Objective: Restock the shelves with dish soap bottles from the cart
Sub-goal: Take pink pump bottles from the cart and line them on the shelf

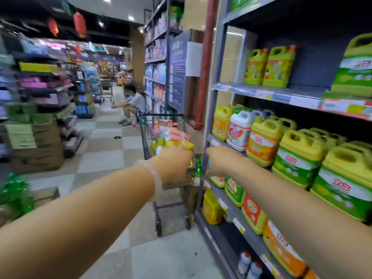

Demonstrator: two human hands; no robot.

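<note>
Supermarket aisle: both arms reach forward; the left hand (174, 163), a clear bangle (156, 179) at its wrist, rests at the near end of the cart (161, 137), whose basket holds yellow and pink bottles (173, 137); its finger position cannot be told. The right hand (220, 161) reaches beside the shelves (267, 93) of dish soap jugs (298, 156); its fingers are hidden.

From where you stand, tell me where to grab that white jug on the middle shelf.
Take the white jug by the moulded loop handle at its top, coming in from the aisle side and slightly above. It stands upright at the shelf's front edge; neighbouring jugs crowd both sides, so its body is hard to wrap.
</note>
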